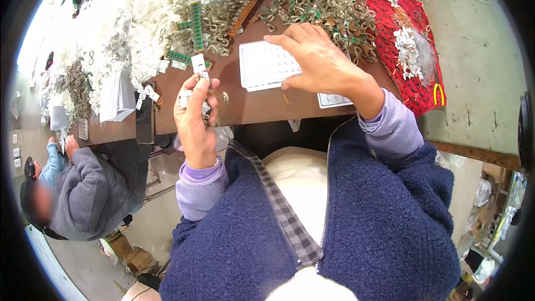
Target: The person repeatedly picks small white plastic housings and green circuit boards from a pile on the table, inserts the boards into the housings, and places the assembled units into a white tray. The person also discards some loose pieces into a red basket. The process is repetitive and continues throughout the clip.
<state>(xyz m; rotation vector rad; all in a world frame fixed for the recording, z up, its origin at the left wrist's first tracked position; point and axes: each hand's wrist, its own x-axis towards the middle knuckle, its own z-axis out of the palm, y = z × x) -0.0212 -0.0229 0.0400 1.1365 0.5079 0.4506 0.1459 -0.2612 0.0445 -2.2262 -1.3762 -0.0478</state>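
Two hands busy: my left hand (195,108) pinches a small white tag (198,62); right hand (317,58), fingers spread, reaches into the metal-ring heap (312,5). Next, I judge, picking one ring cleanly.

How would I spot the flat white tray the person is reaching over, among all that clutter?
Start at the brown table and find the right hand stretched over it. Directly beneath lies the white tray, a flat rectangle dotted with rows of small pockets. Unlike the tangled metal pieces behind it, it is smooth-edged and lies alone on bare tabletop.
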